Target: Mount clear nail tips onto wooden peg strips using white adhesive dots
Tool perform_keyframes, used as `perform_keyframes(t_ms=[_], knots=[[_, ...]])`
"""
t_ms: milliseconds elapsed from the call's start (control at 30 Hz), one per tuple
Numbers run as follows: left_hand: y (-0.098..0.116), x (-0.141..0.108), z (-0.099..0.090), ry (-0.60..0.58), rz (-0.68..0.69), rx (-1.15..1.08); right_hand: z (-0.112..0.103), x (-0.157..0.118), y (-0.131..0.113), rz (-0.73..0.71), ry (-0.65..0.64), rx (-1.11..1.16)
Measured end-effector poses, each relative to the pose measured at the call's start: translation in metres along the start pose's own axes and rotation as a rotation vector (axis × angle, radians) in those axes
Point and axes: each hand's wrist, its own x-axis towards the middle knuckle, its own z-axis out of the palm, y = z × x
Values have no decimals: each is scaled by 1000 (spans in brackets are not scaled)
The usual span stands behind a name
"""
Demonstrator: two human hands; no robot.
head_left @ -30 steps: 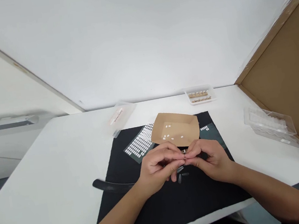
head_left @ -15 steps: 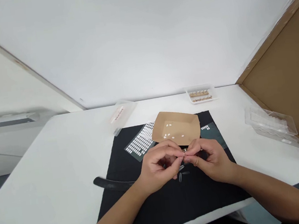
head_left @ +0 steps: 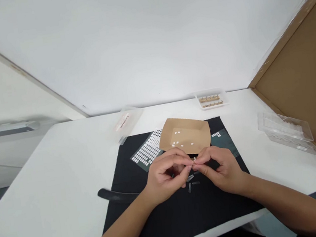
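My left hand [head_left: 169, 174] and my right hand [head_left: 220, 168] meet over the black cloth [head_left: 171, 224], thumbs and forefingers pinched together tip to tip. Whatever lies between the fingertips is too small and covered to make out. Just beneath them, several clear false nail tips [head_left: 190, 187] lie loose on the cloth. Beyond the hands stands a brown paper tray [head_left: 189, 124] with several small white oval pieces [head_left: 192, 143] inside. Left of the tray is a sheet of white oval stickers [head_left: 145, 152]. A dark green sheet [head_left: 227, 142] with a few ovals lies to its right.
A curved black nail file [head_left: 117, 195] lies by my left forearm. At the back are a translucent lid [head_left: 128, 122] and a clear container [head_left: 211, 99] holding small metal-topped stands. On the right, an open clear box [head_left: 287, 129] sits beside a cardboard panel [head_left: 304, 69].
The whole view has shifted very slightly. Both hands keep their pinch at nearly the same spot, with only small movement at the fingertips.
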Motion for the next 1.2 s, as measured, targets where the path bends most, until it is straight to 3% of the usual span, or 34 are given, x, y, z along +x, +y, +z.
perform_keyframes(t_ms=[267, 433, 600, 733, 900, 1033, 1200], knots=[[3, 3, 2, 59, 4, 114, 0, 0, 1, 114, -63, 91], [3, 2, 4, 79, -22, 95, 1, -1, 1, 110, -60, 83], [1, -1, 6, 92, -97, 44, 2, -2, 0, -38, -14, -71], [-1, 1, 9, 98, -38, 101, 4, -3, 2, -196, 16, -224], [1, 0, 13, 138, 37, 167, 6, -4, 5, -248, 36, -244], [6, -2, 13, 118, 62, 125, 5, -4, -1, -224, 70, -182], [9, -3, 11, 72, 69, 41, 3, -5, -5, -113, 16, -67]])
